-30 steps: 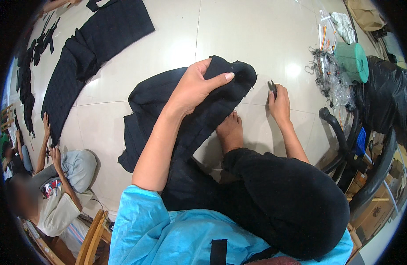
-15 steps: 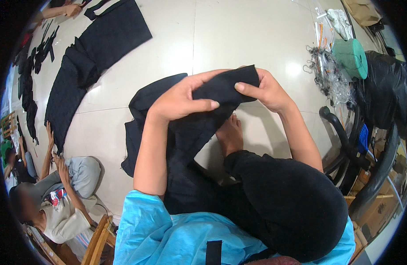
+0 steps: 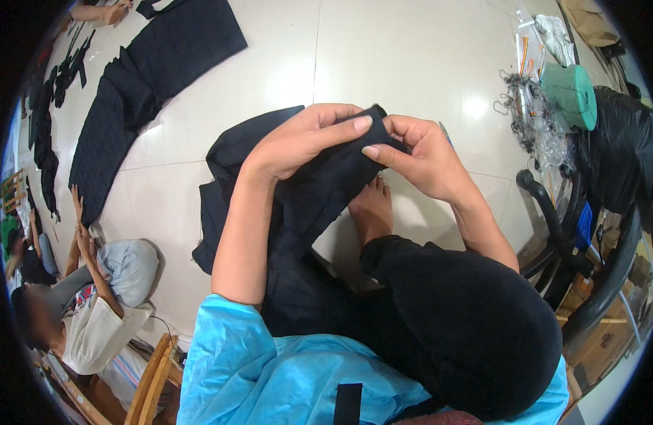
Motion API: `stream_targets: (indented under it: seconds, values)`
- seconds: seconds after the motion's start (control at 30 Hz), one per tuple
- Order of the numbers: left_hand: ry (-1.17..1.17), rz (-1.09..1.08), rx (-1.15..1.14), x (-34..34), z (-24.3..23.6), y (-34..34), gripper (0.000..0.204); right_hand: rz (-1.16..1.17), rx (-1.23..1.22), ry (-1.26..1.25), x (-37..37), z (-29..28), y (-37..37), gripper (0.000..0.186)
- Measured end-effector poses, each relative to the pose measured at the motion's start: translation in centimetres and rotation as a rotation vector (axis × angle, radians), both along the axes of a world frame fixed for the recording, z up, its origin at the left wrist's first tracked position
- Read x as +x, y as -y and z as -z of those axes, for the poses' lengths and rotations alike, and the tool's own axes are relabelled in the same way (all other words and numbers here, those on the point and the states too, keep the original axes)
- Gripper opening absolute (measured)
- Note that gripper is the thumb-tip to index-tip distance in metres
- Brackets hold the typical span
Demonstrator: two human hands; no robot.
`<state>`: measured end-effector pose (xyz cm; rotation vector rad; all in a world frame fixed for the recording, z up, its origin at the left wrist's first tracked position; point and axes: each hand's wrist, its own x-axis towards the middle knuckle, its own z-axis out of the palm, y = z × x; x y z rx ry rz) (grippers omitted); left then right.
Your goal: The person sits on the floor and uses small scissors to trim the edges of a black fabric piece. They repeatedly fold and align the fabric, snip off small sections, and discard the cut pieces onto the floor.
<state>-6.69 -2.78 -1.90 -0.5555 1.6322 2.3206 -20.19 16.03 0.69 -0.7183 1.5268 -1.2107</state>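
Black cloth [image 3: 316, 195] spreads over my lap, one end lifted in front of me and another part lying on the floor to the left. My left hand [image 3: 291, 145] is closed on the raised end, its thumb pressed flat near the top corner. Just right of it, my right hand [image 3: 429, 159] pinches the edge of that cloth between thumb and curled fingers. A small thin pointed thing [image 3: 445, 130] sticks out behind my right hand; its kind is not clear. The fingers under the cloth are hidden.
More black cloth [image 3: 124, 103] lies on the floor at left, touched by a seated person's hands [image 3: 80, 228]. A green roll [image 3: 571, 97], a black plastic bag [image 3: 617, 145], tangled threads [image 3: 518, 106] and a black chair base [image 3: 546, 212] stand at right. My bare foot [image 3: 372, 209] is below the cloth.
My left hand has slid right and up to the cloth's corner, its thumb now near my right thumb. My right fingers have curled in, and the cloth's end is folded narrower.
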Motion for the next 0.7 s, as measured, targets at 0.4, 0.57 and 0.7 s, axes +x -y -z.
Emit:
stream_targets:
  seconds: [0.4, 0.57, 0.7]
  values:
    - [-0.147, -0.277, 0.026, -0.3, 0.7, -0.1, 0.036, 0.174, -0.028, 0.083, -0.1, 0.5, 0.7, 0.016]
    - [-0.2, -0.19, -0.046, -0.4, -0.1, 0.5, 0.047, 0.118, 0.008, 0.007, -0.1, 0.3, 0.5, 0.015]
    - [-0.183, -0.227, -0.048, -0.2, -0.2, 0.2, 0.043, 0.138, -0.01, 0.021, 0.1, 0.4, 0.6, 0.015]
